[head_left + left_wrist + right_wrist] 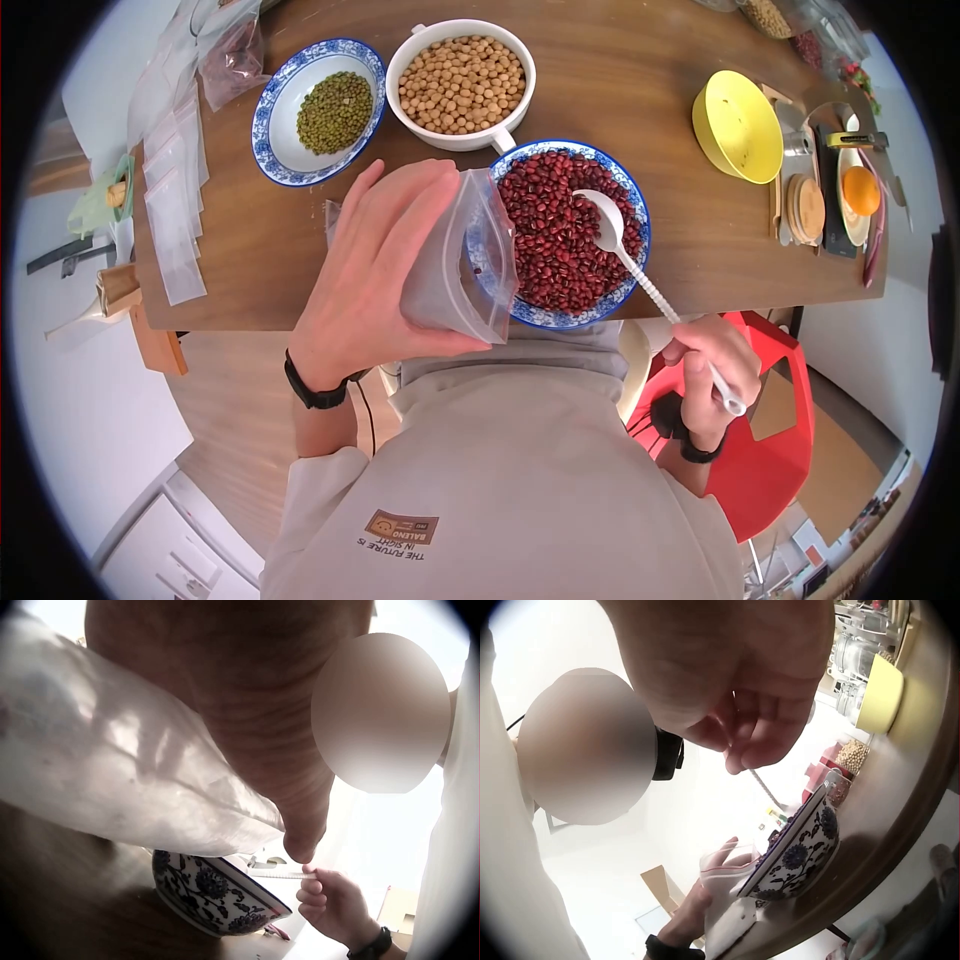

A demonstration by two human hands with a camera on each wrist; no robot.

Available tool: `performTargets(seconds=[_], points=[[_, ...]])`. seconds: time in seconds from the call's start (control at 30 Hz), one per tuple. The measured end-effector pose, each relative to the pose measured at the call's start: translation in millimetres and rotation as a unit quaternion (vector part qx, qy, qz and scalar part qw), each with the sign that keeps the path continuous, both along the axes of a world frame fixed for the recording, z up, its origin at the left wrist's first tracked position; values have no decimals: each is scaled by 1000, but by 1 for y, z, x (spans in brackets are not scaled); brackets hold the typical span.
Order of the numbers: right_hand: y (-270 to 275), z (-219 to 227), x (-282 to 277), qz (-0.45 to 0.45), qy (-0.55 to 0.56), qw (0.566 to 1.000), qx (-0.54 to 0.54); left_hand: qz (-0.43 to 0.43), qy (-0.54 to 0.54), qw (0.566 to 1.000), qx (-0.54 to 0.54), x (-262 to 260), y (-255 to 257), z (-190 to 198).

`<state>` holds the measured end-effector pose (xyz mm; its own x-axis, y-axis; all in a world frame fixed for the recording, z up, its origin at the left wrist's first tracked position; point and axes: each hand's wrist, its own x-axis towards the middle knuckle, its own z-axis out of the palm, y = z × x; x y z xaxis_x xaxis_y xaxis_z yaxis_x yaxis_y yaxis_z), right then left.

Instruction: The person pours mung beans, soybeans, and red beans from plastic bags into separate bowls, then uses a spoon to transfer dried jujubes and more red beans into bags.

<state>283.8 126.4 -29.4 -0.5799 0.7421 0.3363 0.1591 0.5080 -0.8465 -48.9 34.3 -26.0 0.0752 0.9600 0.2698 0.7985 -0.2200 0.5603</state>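
Note:
My left hand [385, 265] holds a clear zip bag [465, 270], thumb along its near side and fingers at its far side, so the mouth gapes toward the bowl. The bag's mouth overlaps the left rim of a blue-and-white bowl [641, 215] full of dark red beans [555, 235]. In the left wrist view the bag [127, 757] stretches along the palm, over the bowl [217, 896]. My right hand [715, 370] grips a white spoon [655, 290] by its twisted handle. The spoon's head rests among the beans. In the right wrist view the fingers [761, 742] pinch the handle.
Behind are a blue-rimmed bowl [268, 130] of green beans and a white handled pot [415, 125] of chickpeas. Flat plastic bags [172, 240] lie along the left edge. At right stand a yellow bowl [735, 125] and a dark board [835, 230] with utensils. A red chair [775, 450] is below.

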Motion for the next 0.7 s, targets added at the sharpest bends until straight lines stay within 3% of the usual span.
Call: performTargets(seconds=[0.13,0.2,0.27,0.47,0.53,0.57,0.63,0.7], points=[[-8,-5,4,-84,48,988,-116,0,2,1000,-2,0,0,0],[-11,-11,7,-129,125,962,-206,0,2,1000,-3,0,0,0],[-11,-12,8,-123,134,962,-202,1,1,1000,-3,0,0,0],[-15,-5,-12,-24,171,967,-188,-2,5,1000,-7,0,0,1],[-11,-1,-30,129,127,979,-99,0,0,1000,-7,1,0,1],[-12,1,-36,129,127,979,-99,0,1,1000,-7,0,0,0],[-13,5,-44,182,51,982,10,-6,10,1000,-12,-1,-1,-1],[-10,7,-45,196,41,980,14,-7,10,1000,-12,-2,-1,-2]])
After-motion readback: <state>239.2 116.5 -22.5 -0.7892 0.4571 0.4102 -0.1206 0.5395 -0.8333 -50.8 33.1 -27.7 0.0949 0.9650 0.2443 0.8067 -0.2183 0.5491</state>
